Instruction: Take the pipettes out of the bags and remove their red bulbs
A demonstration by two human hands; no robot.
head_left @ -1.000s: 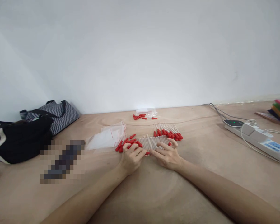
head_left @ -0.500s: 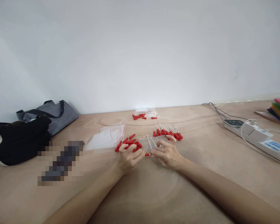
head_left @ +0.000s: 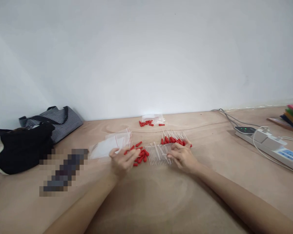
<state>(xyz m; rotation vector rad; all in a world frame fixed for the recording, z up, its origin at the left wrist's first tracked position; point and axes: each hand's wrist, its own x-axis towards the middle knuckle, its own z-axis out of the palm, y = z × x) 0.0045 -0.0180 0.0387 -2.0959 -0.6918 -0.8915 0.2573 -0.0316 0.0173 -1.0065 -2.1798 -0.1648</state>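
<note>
My left hand (head_left: 122,159) rests on the wooden table (head_left: 161,195) with its fingers stretched loosely to the right, their tips at the left edge of a heap of loose red caps (head_left: 140,155). A row of clear thin tubes (head_left: 157,153) lies between my hands. At the right end of that row is my right hand (head_left: 182,155), fingers curled and pressed together; what they hold is hidden. Just beyond its knuckles lies a fan of tubes fitted with red caps (head_left: 174,139).
Clear zip bags (head_left: 111,143) lie left of the caps. A small bag with a few red caps (head_left: 151,120) sits by the wall. Dark and striped bags (head_left: 26,139) stand at the left; a power strip with cables (head_left: 268,143) and stacked books (head_left: 291,117) lie at the right.
My hands, which met over the near end of the clear tubes, have moved apart: the left hand slid left beside the loose caps, the right hand shifted right and away toward the capped tubes.
</note>
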